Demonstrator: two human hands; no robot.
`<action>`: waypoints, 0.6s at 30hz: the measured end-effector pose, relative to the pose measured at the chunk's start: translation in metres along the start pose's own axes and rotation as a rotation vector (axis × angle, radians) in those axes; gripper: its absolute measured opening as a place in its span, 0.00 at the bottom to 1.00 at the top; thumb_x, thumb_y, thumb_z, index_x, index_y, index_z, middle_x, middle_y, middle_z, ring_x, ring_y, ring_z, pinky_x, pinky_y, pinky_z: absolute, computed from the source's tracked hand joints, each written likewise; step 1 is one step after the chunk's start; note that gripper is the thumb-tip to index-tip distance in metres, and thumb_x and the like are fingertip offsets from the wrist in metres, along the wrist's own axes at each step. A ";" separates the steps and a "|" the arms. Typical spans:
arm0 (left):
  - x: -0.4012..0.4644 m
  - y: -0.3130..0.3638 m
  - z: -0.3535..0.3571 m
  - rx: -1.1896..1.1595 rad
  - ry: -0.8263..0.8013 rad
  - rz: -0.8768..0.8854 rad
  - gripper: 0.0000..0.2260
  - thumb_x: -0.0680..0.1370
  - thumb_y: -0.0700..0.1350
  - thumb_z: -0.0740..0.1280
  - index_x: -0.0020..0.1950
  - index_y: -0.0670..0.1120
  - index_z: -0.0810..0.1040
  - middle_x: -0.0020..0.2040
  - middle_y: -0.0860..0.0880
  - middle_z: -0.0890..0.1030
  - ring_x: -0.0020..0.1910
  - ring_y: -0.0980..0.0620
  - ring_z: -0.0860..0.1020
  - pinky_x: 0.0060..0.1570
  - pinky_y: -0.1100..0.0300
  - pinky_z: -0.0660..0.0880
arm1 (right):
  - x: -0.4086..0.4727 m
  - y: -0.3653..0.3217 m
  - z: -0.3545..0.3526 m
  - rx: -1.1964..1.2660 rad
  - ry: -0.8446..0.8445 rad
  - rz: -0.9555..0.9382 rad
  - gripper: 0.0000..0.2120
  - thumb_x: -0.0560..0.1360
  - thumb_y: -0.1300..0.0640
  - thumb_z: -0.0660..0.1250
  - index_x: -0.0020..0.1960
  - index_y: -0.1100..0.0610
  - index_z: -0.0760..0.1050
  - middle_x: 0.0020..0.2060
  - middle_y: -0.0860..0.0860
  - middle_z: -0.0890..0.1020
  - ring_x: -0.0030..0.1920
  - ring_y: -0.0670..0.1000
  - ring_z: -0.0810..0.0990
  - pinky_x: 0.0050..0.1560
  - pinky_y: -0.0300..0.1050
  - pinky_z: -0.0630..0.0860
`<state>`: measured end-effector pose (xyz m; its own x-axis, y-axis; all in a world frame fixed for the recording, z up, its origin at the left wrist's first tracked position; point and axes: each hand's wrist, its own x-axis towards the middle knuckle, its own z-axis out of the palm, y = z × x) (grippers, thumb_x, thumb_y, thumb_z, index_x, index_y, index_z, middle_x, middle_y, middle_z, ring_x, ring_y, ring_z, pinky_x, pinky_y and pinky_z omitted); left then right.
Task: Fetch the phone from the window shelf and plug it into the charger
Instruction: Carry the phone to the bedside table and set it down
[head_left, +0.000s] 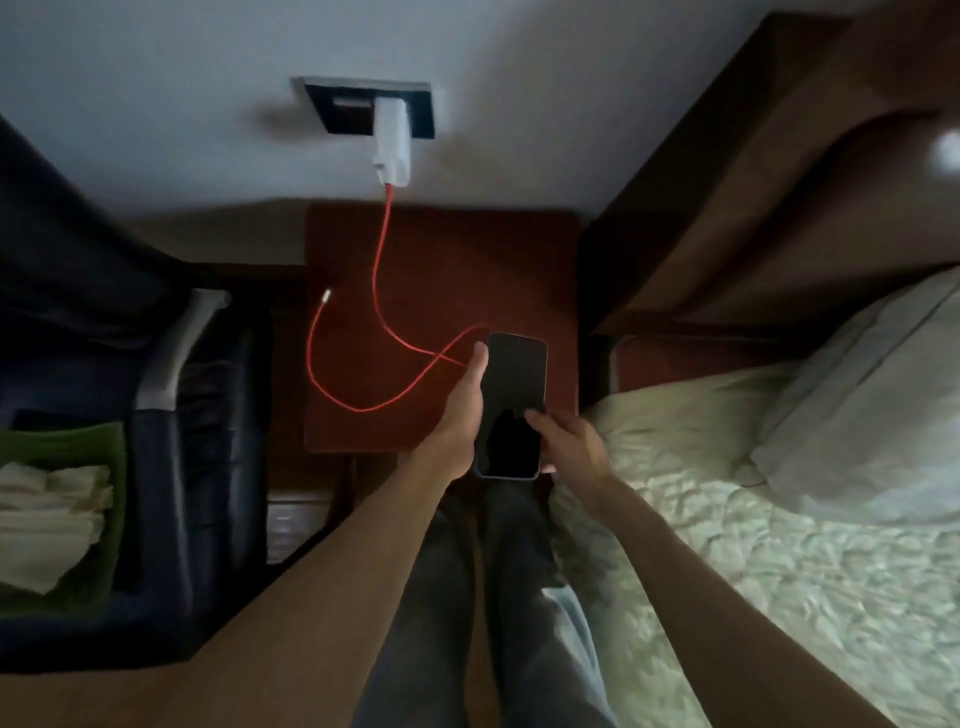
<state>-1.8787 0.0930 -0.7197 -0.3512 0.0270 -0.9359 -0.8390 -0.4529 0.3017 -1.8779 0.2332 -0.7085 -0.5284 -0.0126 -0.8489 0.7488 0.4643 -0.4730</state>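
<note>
A dark phone (513, 384) with a black screen is held face up over the front right of the reddish-brown bedside table (519, 270). My left hand (460, 415) grips its left edge, thumb near the top corner. My right hand (566, 441) holds its lower right side, fingers on the screen. A white charger (390, 140) sits in a black wall socket (363, 106). Its red cable (376, 291) loops across the table, passing under the phone. The cable's silver plug (326, 296) lies free at the table's left edge.
A bed with a pale quilt (753, 519) and a pillow (872, 415) lies to the right, under a dark wooden headboard (727, 182). On the left stands a dark bag (156, 364) and a green basket (78, 441) of folded white cloth. My legs show below.
</note>
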 end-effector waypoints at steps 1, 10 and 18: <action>0.014 -0.003 0.008 0.032 0.005 -0.003 0.28 0.75 0.69 0.61 0.58 0.47 0.83 0.51 0.45 0.87 0.48 0.46 0.85 0.46 0.52 0.80 | 0.013 0.007 -0.006 -0.002 0.026 0.002 0.31 0.65 0.36 0.65 0.58 0.57 0.81 0.51 0.60 0.85 0.55 0.64 0.83 0.59 0.64 0.77; 0.101 -0.027 0.027 0.304 0.088 0.203 0.10 0.78 0.44 0.67 0.39 0.57 0.80 0.34 0.63 0.85 0.35 0.69 0.81 0.33 0.73 0.74 | 0.096 0.036 -0.020 -0.055 0.123 -0.018 0.30 0.65 0.40 0.61 0.59 0.57 0.80 0.55 0.62 0.84 0.57 0.64 0.81 0.59 0.61 0.76; 0.105 -0.020 0.035 0.501 0.189 0.393 0.20 0.73 0.44 0.63 0.65 0.48 0.77 0.64 0.38 0.73 0.64 0.39 0.74 0.66 0.42 0.72 | 0.130 0.033 -0.010 -0.201 0.187 -0.108 0.16 0.74 0.49 0.64 0.56 0.57 0.80 0.50 0.56 0.79 0.53 0.59 0.78 0.48 0.47 0.68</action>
<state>-1.9135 0.1360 -0.8181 -0.6295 -0.2328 -0.7413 -0.7714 0.0728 0.6322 -1.9263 0.2558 -0.8320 -0.6795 0.0831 -0.7289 0.5996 0.6355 -0.4865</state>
